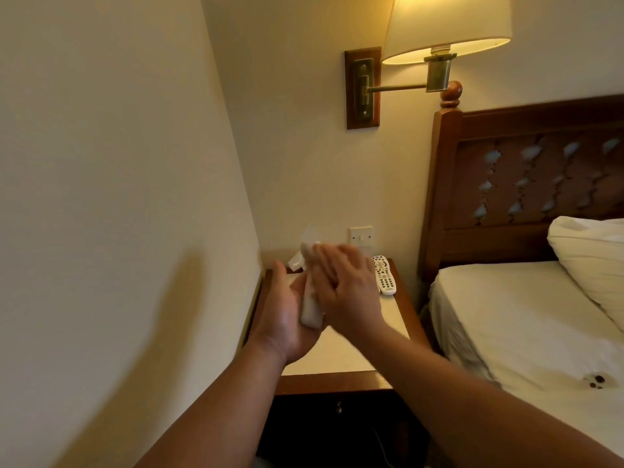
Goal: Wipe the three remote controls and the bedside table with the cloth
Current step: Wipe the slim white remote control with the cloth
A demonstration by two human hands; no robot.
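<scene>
Left hand: the left hand (283, 312) lies palm up above the table, thumb raised on the left, fingers curled under a long white plastic remote control (310, 314), which it grips.
Right hand: the right hand (344, 285) is blurred, its fingers stretched nearly straight and laid flat over the held remote's upper half.
Cloth: a pale, blurred cloth (299, 260) shows past the right fingertips, at the remote's far end.
Second remote: a white remote control with coloured buttons (384, 275) lies at the table's far right corner, near the wall.
Table: the dark wooden bedside table with a cream top (337, 352) stands between the side wall and the bed.
Surroundings: a lit cream-shaded wall lamp (445, 25) hangs above; a white-sheeted bed (506, 315) with a white pillow (591, 258) is on the right.
</scene>
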